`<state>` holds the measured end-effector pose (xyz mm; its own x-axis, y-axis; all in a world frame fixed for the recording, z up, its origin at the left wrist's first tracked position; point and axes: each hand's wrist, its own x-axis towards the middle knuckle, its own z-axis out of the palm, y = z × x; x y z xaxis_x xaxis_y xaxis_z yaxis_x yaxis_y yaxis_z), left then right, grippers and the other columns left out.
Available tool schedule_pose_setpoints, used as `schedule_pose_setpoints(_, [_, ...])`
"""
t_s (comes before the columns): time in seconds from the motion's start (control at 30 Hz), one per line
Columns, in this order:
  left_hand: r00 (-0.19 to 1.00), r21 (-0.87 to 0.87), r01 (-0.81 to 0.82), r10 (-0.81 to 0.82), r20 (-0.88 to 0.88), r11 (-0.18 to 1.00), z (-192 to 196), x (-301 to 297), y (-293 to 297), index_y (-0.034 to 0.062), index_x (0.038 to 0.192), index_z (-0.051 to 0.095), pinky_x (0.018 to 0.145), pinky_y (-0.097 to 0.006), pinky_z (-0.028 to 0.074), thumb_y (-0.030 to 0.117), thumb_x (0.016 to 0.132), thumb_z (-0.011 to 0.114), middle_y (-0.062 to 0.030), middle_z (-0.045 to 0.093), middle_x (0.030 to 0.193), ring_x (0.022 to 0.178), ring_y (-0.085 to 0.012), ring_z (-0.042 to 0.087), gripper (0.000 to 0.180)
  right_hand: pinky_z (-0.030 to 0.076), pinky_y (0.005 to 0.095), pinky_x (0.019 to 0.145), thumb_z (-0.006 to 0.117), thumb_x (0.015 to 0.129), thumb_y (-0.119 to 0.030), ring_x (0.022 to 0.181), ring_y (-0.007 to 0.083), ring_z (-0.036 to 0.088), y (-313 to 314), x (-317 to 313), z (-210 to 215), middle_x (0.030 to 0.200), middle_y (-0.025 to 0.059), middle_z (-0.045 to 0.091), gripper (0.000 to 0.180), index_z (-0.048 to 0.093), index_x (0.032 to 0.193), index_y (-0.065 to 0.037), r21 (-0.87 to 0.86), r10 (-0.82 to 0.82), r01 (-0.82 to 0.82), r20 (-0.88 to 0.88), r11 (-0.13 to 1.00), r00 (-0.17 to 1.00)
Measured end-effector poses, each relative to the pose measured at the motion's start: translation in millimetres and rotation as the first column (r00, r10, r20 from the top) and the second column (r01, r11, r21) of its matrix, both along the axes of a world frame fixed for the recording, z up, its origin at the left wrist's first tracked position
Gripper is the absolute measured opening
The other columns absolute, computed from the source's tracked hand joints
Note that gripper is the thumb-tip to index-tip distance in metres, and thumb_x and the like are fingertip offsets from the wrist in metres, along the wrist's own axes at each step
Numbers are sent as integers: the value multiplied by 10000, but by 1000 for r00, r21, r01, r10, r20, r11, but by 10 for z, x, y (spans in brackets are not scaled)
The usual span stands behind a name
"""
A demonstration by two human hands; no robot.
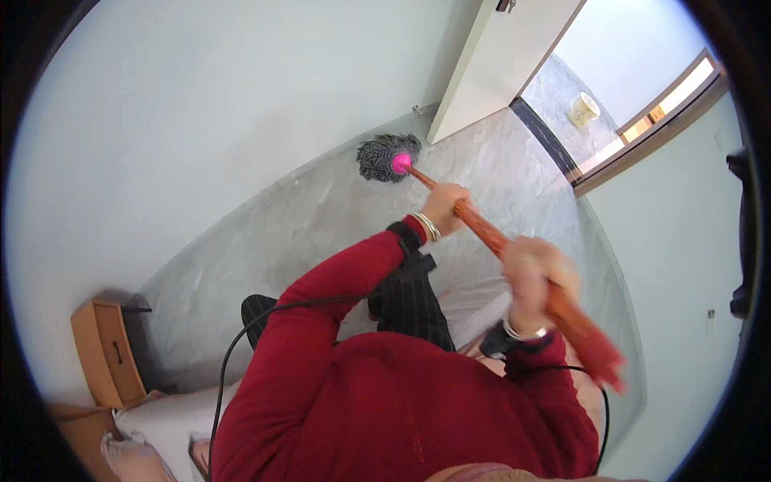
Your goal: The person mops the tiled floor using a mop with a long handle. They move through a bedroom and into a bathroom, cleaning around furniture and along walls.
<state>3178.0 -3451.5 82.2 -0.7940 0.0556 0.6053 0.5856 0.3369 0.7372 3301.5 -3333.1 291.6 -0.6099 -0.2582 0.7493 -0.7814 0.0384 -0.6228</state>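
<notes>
A person's left hand (444,207) and right hand (534,269) both have a closed grip on a red mop handle (482,229). The grey mop head (385,157) sits on the marble floor (321,217) near the white door (490,64); a wide stroke could knock it.

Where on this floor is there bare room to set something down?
Bare marble floor lies between the white wall, the mop head and the wooden drawer unit. It is crowded near both hands on the mop handle.
</notes>
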Motion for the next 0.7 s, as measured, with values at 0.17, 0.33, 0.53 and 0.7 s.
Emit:
schedule_pose_setpoints(0.17, [988, 36, 96, -99, 117, 995, -69, 311, 169, 60, 647, 478, 628, -445, 411, 171, 758, 653, -147, 528, 656, 684, -367, 536, 235, 469, 326, 541, 521, 823, 26, 555, 187, 547, 51, 201, -100, 646, 92, 547, 145, 470, 713, -54, -110, 126, -117, 72, 987, 989])
schedule_pose_setpoints(0.33, [977, -104, 149, -130, 171, 983, -384, -172, 165, 77, 720, 550, 666, -471, 442, 134, 724, 630, -152, 597, 745, 794, -375, 593, 98, 478, 320, 574, 557, 824, 38, 593, 180, 564, 15, -140, -525, 642, 65, 552, 195, 443, 706, -66, -443, 148, -96, 84, 891, 985])
schedule_pose_setpoints(0.53, [954, -398, 12, 109, 280, 917, -355, -110, 84, 101, 749, 576, 729, -458, 496, 178, 703, 663, -112, 637, 831, 838, -350, 616, 126, 421, 290, 542, 496, 849, 62, 564, 153, 507, 129, -58, -682, 640, 75, 528, 212, 409, 688, -45, 46, 19, -19, 6, 999, 1000])
schedule_pose_setpoints(0.7, [992, -210, 94, -72, 108, 973, 134, 387, 223, 74, 677, 534, 651, -442, 454, 249, 745, 690, -130, 589, 721, 744, -347, 587, 245, 402, 293, 512, 524, 840, 5, 524, 168, 467, 317, 406, 50, 620, 70, 507, 218, 398, 671, -52, 110, 17, -23, 52, 994, 998])
